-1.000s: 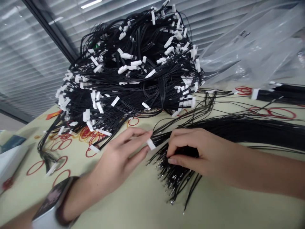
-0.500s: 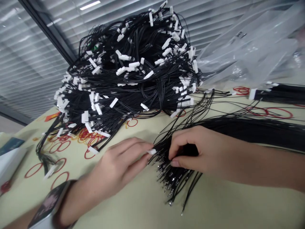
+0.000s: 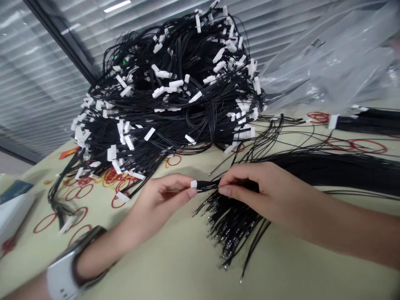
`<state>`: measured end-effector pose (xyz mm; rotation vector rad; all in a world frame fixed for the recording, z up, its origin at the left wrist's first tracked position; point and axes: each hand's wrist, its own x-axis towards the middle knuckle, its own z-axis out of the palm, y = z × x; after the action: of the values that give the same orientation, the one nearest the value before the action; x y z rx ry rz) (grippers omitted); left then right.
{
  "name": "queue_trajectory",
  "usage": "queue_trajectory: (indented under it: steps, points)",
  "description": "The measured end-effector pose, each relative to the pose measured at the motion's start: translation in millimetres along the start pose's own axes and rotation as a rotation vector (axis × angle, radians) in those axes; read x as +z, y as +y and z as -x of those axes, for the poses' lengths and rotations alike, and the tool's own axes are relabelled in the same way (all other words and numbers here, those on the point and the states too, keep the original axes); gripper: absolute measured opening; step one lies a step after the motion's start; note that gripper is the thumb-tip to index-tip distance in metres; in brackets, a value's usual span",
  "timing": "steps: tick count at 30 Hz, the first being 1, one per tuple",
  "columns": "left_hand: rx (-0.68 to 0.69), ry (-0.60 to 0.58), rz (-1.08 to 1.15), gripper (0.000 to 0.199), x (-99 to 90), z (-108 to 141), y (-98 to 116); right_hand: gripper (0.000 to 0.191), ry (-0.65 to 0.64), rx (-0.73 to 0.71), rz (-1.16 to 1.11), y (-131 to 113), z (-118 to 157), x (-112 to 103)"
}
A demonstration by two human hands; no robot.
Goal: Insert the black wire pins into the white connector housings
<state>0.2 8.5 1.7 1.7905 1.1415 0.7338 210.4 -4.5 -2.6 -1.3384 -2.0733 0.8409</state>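
My left hand pinches a small white connector between thumb and forefinger. Several black wires run from that connector toward my right hand, whose thumb and forefinger are closed on them. Below my right hand, a fan of loose black wires lies on the table with small shiny metal terminals at the ends. These wires belong to a thick black bundle that stretches off to the right, partly behind my right hand and forearm.
A large heap of black cables with white connectors rises at the back. Red rubber bands lie scattered at the left. A clear plastic bag stands at the back right, near another wire bundle. A white box sits at the far left.
My left hand has turned and moved slightly up and left with the connector. Wires now stretch between both hands. My right hand has moved up a little from the loose wire ends.
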Motion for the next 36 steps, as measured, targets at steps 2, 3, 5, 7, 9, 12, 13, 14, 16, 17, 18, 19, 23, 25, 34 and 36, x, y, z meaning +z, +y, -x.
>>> queue_trajectory:
  steps: [2,3,5,7,9,12,13,14,16,17,18,19,23,25,34,36]
  points:
    - [-0.054,-0.035,0.116,0.005,-0.6,-0.5,0.5,0.018,0.061,-0.034,0.013,-0.2,1.4,5.1]
    - [-0.075,-0.059,0.162,0.004,-1.2,-0.6,0.6,0.018,0.085,-0.052,0.018,0.0,2.4,7.2]
    - [-0.107,-0.098,0.221,0.005,-2.5,-1.2,0.8,0.018,0.112,-0.068,0.019,0.8,4.4,10.8]
    - [-0.121,-0.119,0.238,0.006,-3.2,-2.1,0.7,0.017,0.127,-0.075,0.017,1.9,5.4,13.3]
    - [-0.116,-0.127,0.240,0.007,-3.4,-3.2,0.0,0.016,0.141,-0.088,0.024,2.9,5.4,14.9]
    - [-0.117,-0.125,0.246,0.005,-3.2,-4.0,-2.0,0.016,0.157,-0.114,0.037,4.3,5.3,15.7]
    - [-0.121,-0.126,0.247,0.004,-3.2,-4.0,-2.7,0.016,0.161,-0.123,0.039,4.6,5.3,15.7]
    - [-0.123,-0.130,0.249,0.003,-3.2,-3.8,-3.3,0.015,0.159,-0.127,0.042,4.9,5.5,15.6]
    - [-0.128,-0.134,0.246,0.004,-3.4,-3.4,-4.1,0.015,0.165,-0.140,0.045,5.2,5.6,15.4]
    - [-0.125,-0.135,0.242,0.004,-3.5,-3.2,-4.2,0.015,0.171,-0.145,0.044,5.3,5.5,15.3]
    - [-0.123,-0.135,0.238,0.004,-3.7,-3.2,-3.9,0.014,0.176,-0.152,0.044,5.3,5.3,15.4]
    - [-0.119,-0.132,0.234,0.004,-3.8,-3.3,-3.4,0.014,0.179,-0.156,0.044,5.4,5.0,15.5]
    - [-0.125,-0.128,0.194,0.003,-3.5,-4.4,0.0,0.014,0.192,-0.167,0.059,6.4,3.9,16.4]
    - [-0.137,-0.132,0.174,0.004,-3.1,-4.8,1.6,0.015,0.191,-0.163,0.067,6.9,4.0,16.5]
    - [-0.153,-0.129,0.174,0.006,-3.2,-5.5,3.1,0.014,0.166,-0.226,0.085,8.4,3.7,15.1]
    - [-0.154,-0.137,0.171,0.006,-3.2,-5.7,3.6,0.013,0.181,-0.240,0.082,8.6,3.6,15.4]
